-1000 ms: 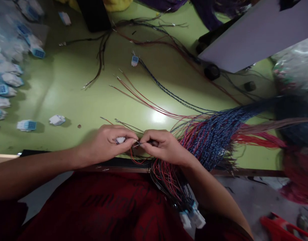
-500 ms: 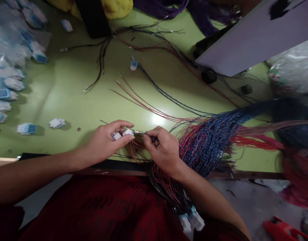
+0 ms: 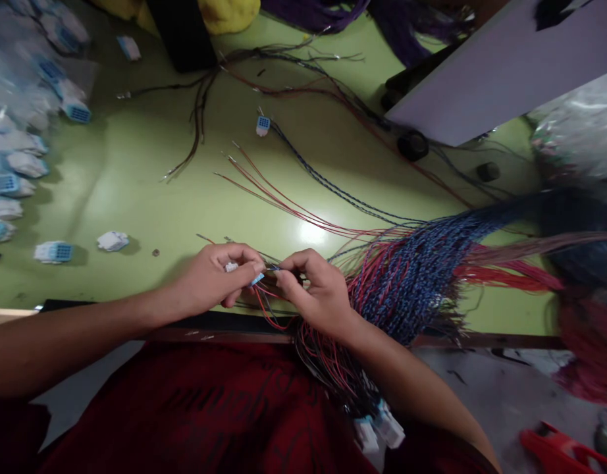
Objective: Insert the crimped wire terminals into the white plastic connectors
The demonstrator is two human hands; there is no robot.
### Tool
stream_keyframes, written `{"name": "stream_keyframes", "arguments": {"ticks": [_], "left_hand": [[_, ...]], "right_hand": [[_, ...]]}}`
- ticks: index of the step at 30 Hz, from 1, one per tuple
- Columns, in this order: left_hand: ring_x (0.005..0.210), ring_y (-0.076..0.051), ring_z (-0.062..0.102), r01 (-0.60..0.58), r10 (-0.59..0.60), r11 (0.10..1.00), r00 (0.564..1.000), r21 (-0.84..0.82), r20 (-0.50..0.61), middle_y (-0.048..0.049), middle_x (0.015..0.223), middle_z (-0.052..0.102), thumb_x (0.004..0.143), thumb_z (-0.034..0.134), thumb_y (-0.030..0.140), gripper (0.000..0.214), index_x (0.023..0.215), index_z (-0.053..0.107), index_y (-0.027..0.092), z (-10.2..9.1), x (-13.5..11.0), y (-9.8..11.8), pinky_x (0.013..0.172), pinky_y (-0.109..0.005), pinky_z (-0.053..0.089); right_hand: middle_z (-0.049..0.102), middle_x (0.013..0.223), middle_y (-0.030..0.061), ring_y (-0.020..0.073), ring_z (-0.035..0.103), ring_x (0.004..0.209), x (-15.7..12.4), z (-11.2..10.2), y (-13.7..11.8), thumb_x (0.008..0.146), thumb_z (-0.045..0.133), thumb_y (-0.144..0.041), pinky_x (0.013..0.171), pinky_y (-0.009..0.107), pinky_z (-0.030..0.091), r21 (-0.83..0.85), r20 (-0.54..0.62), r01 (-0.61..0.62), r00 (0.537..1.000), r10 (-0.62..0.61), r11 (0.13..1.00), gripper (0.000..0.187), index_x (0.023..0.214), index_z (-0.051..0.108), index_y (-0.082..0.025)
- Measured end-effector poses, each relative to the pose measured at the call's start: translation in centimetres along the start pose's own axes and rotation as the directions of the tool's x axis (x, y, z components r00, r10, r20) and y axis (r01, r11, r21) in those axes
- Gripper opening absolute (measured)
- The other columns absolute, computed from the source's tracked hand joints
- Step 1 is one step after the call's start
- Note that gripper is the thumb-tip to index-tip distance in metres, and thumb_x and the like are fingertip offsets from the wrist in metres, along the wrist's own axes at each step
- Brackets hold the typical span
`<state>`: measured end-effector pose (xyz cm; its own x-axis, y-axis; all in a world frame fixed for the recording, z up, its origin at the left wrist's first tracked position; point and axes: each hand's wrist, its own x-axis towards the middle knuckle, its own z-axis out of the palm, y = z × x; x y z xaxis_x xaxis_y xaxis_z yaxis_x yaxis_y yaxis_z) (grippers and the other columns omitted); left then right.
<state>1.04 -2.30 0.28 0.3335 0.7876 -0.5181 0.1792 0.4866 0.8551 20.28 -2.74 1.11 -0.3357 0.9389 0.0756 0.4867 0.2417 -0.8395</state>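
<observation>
My left hand (image 3: 222, 276) is closed around a white and blue wire connector (image 3: 257, 279), mostly covered by the fingers. A second white piece (image 3: 231, 267) shows between thumb and forefinger. Red, orange and dark wires (image 3: 270, 315) hang from beneath this hand. Close on its right, my right hand (image 3: 316, 286) pinches a thin blue wire (image 3: 274, 268) near its end, which points at the left fingertips. Whether the wire's tip is inside the connector is hidden. A thick bundle of blue and red wires (image 3: 407, 283) lies right of my hands.
Loose connectors (image 3: 54, 252) and a plastic bag of connectors (image 3: 17, 92) lie at the left. Farther back are a connector (image 3: 263, 125) by twisted blue wires, and brown wires (image 3: 199, 118). A pale panel (image 3: 481, 79) stands at the right. Finished-looking connectors (image 3: 390, 424) hang below the table edge.
My left fingers have closed in over the connector, turning its blue face downward. My right hand has brought the wire's end left, right up to the left fingertips.
</observation>
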Motion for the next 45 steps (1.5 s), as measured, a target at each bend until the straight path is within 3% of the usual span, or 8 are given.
{"name": "stream_keyframes", "arguments": {"ticks": [3, 5, 11, 15, 18, 22, 28, 45], "left_hand": [[0.035, -0.008, 0.043, 0.0, 0.0, 0.999, 1.0, 0.042, -0.015, 0.0082, 0.039, 0.045, 0.079, 0.059, 0.034, 0.017, 0.078, 0.064, 0.018, 0.1, -0.1, 0.5, 0.041, -0.02, 0.034], [0.034, -0.007, 0.042, 0.005, -0.005, 0.999, 1.0, 0.038, -0.01, 0.0084, 0.039, 0.045, 0.076, 0.059, 0.033, 0.015, 0.075, 0.063, 0.018, 0.2, -0.1, 0.7, 0.04, -0.02, 0.032], [0.034, -0.007, 0.043, 0.038, -0.04, 0.997, 0.999, 0.072, 0.028, 0.0092, 0.04, 0.045, 0.076, 0.059, 0.032, 0.013, 0.072, 0.06, 0.019, 0.0, 0.0, 0.4, 0.039, -0.018, 0.032], [0.034, -0.007, 0.043, 0.059, -0.06, 0.997, 0.998, 0.058, 0.019, 0.0085, 0.039, 0.046, 0.077, 0.06, 0.033, 0.014, 0.073, 0.06, 0.019, -0.1, 0.1, 0.3, 0.04, -0.019, 0.032], [0.032, -0.007, 0.042, 0.069, -0.069, 0.997, 0.997, 0.025, 0.014, 0.0084, 0.039, 0.046, 0.077, 0.059, 0.032, 0.014, 0.073, 0.06, 0.019, -0.1, 0.3, 0.2, 0.039, -0.019, 0.03], [0.034, -0.005, 0.045, 0.053, -0.045, 0.994, 0.996, -0.099, 0.075, 0.0047, 0.055, 0.057, 0.082, 0.059, 0.035, 0.018, 0.076, 0.059, 0.019, -0.1, 0.4, -0.2, 0.039, -0.019, 0.03], [0.04, -0.004, 0.048, 0.092, -0.007, 0.924, 0.975, -0.372, 0.224, 0.0014, 0.074, 0.064, 0.085, 0.062, 0.035, 0.02, 0.095, 0.059, 0.018, -0.5, 0.2, -0.1, 0.04, -0.019, 0.029], [0.038, -0.002, 0.046, 0.141, -0.036, 0.88, 0.972, -0.454, 0.233, 0.0005, 0.079, 0.066, 0.085, 0.066, 0.03, 0.024, 0.103, 0.061, 0.016, -0.4, 0.5, -0.4, 0.04, -0.019, 0.028]], "right_hand": [[0.059, 0.064, -0.0034, 0.0084, 0.053, 0.055, 0.2, -0.4, -0.2, 0.089, 0.056, -0.025, 0.052, 0.022, 0.044, 0.293, 0.126, -0.143, 0.986, 0.11, 0.945, 0.011, 0.08, 0.053, -0.02], [0.058, 0.065, -0.0032, 0.0081, 0.053, 0.056, 0.3, -0.5, -0.3, 0.087, 0.058, -0.026, 0.052, 0.022, 0.044, 0.361, 0.167, -0.17, 0.979, 0.115, 0.917, 0.01, 0.081, 0.054, -0.019], [0.057, 0.062, -0.0044, 0.006, 0.046, 0.052, 0.6, -0.2, -0.7, 0.082, 0.063, -0.023, 0.048, 0.02, 0.037, 0.157, 0.161, -0.137, 0.981, 0.111, 0.978, 0.007, 0.078, 0.061, -0.018], [0.059, 0.062, -0.0034, 0.0079, 0.053, 0.056, 0.4, -0.2, -0.8, 0.085, 0.06, -0.024, 0.052, 0.021, 0.043, 0.154, 0.023, -0.109, 0.994, 0.107, 0.982, 0.012, 0.074, 0.059, -0.019], [0.058, 0.061, -0.0045, 0.0068, 0.048, 0.05, 0.4, 0.0, -0.5, 0.082, 0.061, -0.021, 0.048, 0.021, 0.04, 0.11, 0.001, -0.075, 0.997, 0.075, 0.991, 0.005, 0.078, 0.061, -0.019], [0.055, 0.057, -0.0055, 0.0062, 0.042, 0.047, 0.5, 0.1, -0.3, 0.079, 0.06, -0.018, 0.046, 0.021, 0.037, 0.006, 0.008, -0.038, 0.999, 0.038, 0.999, 0.007, 0.074, 0.064, -0.02], [0.063, 0.061, -0.0032, 0.0081, 0.054, 0.053, 0.6, -0.4, 0.0, 0.079, 0.059, -0.02, 0.052, 0.022, 0.044, 0.069, -0.053, -0.142, 0.988, 0.146, 0.987, 0.01, 0.07, 0.06, -0.019], [0.065, 0.059, -0.0025, 0.0063, 0.053, 0.05, 0.5, -0.3, 0.0, 0.079, 0.056, -0.019, 0.049, 0.019, 0.043, 0.089, 0.01, -0.14, 0.99, 0.14, 0.986, 0.011, 0.07, 0.061, -0.017]]}}
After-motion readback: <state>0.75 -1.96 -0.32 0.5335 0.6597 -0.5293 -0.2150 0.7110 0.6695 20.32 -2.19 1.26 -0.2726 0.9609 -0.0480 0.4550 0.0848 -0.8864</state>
